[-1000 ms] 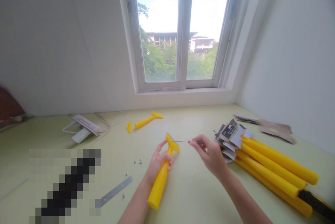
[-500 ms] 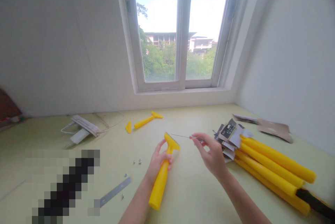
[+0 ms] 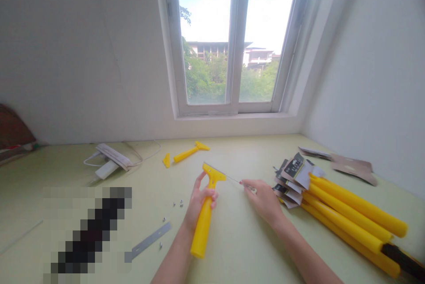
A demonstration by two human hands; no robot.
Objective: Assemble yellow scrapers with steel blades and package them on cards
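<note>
My left hand (image 3: 201,200) is closed round the neck of a yellow scraper (image 3: 203,226), whose wide head points away from me with a thin metal blade edge along its far side. In my right hand (image 3: 264,199) is a screwdriver (image 3: 249,186), its thin shaft pointing left toward the right end of the scraper head. I cannot tell whether the tip touches the head. Left of the scraper lie a flat metal blade (image 3: 151,240) and several small screws (image 3: 181,203).
A second yellow scraper (image 3: 187,153) and a small yellow piece (image 3: 166,160) lie farther back. To the right are several long yellow handles (image 3: 352,213) with cardboard labels (image 3: 295,171) and brown card (image 3: 353,168). A white power strip (image 3: 113,156) sits at the left, near a pixelated dark patch.
The scraper head has turned, with its right end lower and its left end moved leftward. My right hand has rolled over and lowered slightly with the screwdriver. The view has shifted a little.
</note>
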